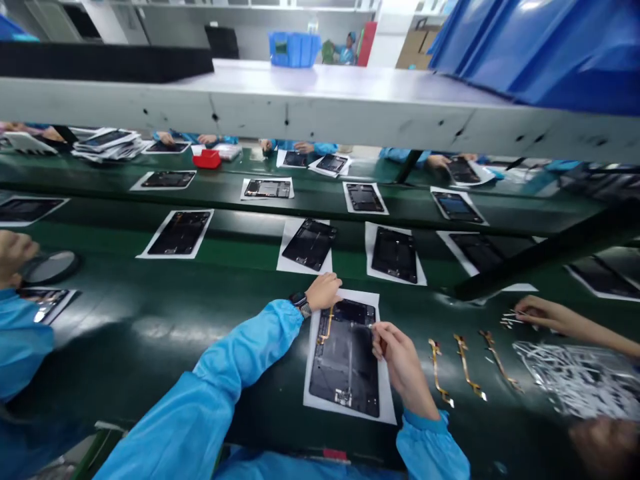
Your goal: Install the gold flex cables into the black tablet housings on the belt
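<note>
A black tablet back housing [350, 360] lies on a white sheet [320, 398] in front of me. Along its upper left side runs a gold flex cable [327, 327]. My left hand [324, 291] rests at the housing's top left corner, fingers bent down close to the cable's upper end; what they grip is hidden. At the right edge of the housing, my right hand [394, 343] has thumb and finger pinched together, and anything between them is too small to name. Three more gold flex cables [464, 367] lie in a row right of my right hand.
At right, a co-worker's hand [545, 313] touches small white pieces [510, 320] beside a clear bag of white strips [580, 380]. Tablet housings on sheets [395, 253] line the green belt ahead. A dark post [550, 250] slants at right; a shelf [320, 120] spans above.
</note>
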`<state>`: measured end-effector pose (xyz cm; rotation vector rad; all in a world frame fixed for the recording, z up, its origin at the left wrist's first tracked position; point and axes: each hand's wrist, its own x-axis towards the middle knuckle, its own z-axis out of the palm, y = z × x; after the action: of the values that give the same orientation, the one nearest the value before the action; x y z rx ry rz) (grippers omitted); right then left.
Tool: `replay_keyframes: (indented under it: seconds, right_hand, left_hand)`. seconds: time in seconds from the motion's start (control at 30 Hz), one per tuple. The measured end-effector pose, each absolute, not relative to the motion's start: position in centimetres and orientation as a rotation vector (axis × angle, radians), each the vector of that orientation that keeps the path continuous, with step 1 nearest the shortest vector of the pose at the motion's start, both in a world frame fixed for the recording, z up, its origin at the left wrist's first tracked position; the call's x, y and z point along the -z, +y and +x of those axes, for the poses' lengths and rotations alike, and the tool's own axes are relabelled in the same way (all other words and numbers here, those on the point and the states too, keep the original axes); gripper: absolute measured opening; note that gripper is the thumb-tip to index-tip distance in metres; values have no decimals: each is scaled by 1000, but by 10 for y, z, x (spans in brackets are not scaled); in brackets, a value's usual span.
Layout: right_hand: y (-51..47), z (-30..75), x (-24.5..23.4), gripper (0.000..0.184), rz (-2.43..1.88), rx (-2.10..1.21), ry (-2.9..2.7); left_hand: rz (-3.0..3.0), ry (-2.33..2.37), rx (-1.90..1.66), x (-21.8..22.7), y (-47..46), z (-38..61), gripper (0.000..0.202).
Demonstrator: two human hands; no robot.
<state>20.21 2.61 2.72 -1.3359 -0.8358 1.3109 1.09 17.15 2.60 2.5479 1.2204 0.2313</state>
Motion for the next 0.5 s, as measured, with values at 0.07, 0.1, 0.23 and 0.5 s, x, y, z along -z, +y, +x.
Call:
replay_keyframes:
  seconds: [0.07, 0.1, 0.23, 0.5]
  right_hand:
    - [23, 243, -28, 32, -1487, -1162, -935]
    - [22, 267, -27, 35, -1570, -1034, -977]
    - [16, 357, -13, 38, -1854, -623, -1045]
    - [23, 365, 7, 26, -1943, -593, -1334]
  left_hand:
    - [2551, 1201, -121, -25, 187, 22, 23]
    - [2551, 1189, -65, -24, 191, 25, 17]
    - [2588, 1168, 27, -21, 205, 18, 11]
    - [2639, 1467, -105, -61, 337, 24, 27]
